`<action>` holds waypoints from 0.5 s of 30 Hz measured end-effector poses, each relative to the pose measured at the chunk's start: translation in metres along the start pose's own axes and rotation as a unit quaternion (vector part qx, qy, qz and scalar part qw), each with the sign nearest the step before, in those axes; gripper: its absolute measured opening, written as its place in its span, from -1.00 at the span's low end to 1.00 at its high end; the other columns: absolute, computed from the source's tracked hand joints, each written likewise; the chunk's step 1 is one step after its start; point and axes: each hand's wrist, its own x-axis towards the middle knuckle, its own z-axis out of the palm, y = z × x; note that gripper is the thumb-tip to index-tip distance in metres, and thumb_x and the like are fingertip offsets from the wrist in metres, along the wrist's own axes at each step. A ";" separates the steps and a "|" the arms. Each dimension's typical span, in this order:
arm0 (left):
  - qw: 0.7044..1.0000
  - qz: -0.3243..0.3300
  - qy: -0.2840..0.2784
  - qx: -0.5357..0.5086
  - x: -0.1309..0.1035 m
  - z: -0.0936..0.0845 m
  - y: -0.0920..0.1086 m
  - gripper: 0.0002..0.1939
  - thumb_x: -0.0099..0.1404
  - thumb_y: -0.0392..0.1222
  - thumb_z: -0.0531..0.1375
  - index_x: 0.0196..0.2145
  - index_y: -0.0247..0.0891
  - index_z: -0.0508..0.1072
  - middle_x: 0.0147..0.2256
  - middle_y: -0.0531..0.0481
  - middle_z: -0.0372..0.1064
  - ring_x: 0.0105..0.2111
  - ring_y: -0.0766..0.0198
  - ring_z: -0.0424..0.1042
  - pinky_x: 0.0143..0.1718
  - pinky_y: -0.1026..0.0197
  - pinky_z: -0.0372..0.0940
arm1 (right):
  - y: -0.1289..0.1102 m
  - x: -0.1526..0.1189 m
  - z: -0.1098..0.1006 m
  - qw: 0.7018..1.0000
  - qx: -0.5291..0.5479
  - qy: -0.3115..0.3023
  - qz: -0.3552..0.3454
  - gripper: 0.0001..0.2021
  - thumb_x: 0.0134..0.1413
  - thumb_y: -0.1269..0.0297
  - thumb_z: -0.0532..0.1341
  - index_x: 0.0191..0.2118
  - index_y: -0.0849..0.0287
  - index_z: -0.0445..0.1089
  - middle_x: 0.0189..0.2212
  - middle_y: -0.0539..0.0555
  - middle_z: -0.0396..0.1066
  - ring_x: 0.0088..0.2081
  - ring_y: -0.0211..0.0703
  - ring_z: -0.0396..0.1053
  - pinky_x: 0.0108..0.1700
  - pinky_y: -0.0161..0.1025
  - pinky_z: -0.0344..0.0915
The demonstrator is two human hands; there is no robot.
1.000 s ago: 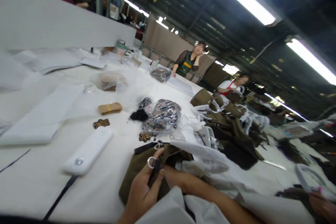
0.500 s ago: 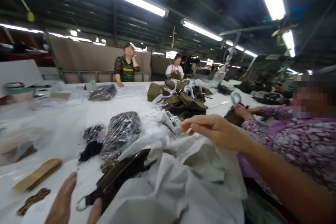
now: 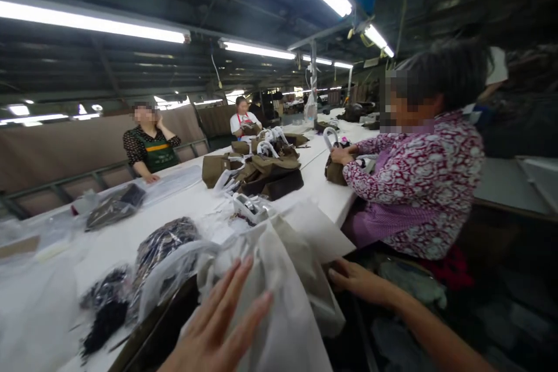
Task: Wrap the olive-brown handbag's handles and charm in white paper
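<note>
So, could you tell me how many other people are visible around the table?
3: a person in a floral top seated close right, one in a green apron across the table, one in white farther back. Others may be hidden.

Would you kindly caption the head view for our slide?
Left hand flat on a white dust bag, right hand at its edge.

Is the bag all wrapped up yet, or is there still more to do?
Not yet. The white cover is only partly over the olive bag, whose dark end sticks out. The left hand lies flat on the cover; the right hand is at its far edge. More olive bags sit piled further along the table, uncovered.
</note>
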 end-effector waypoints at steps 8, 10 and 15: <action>0.985 -0.107 0.015 -0.136 0.093 0.018 -0.016 0.34 -0.03 -0.04 0.52 0.44 -0.13 -0.28 0.44 -0.36 -0.34 0.40 -0.25 -0.15 0.30 -0.28 0.05 | -0.108 0.043 0.079 0.890 0.391 -0.177 -0.156 -0.18 0.10 -0.46 0.02 0.13 0.18 0.42 -0.01 0.24 0.49 0.12 0.13 0.39 0.11 -0.02 0.34; 0.968 -0.165 0.096 -0.165 0.088 0.023 -0.023 -0.01 0.10 -0.15 0.38 0.39 -0.23 0.00 0.30 -0.31 0.16 0.25 -0.14 0.26 0.21 -0.15 0.26 | -0.132 0.049 0.079 0.890 0.340 -0.194 -0.236 -0.22 0.13 -0.43 0.06 0.10 0.20 0.46 -0.01 0.23 0.50 0.11 0.11 0.40 0.10 -0.06 0.35; 0.895 -0.318 0.246 -0.192 0.062 0.003 -0.037 -0.71 0.12 0.04 0.21 -0.37 -0.26 0.50 -0.46 -0.03 0.53 -0.47 0.07 0.50 -0.43 0.15 0.44 | -0.148 0.051 0.058 0.931 0.072 -0.039 -0.357 -0.39 0.20 -0.14 0.24 0.24 0.13 0.37 0.18 0.16 0.39 0.23 0.05 0.30 0.32 -0.05 0.13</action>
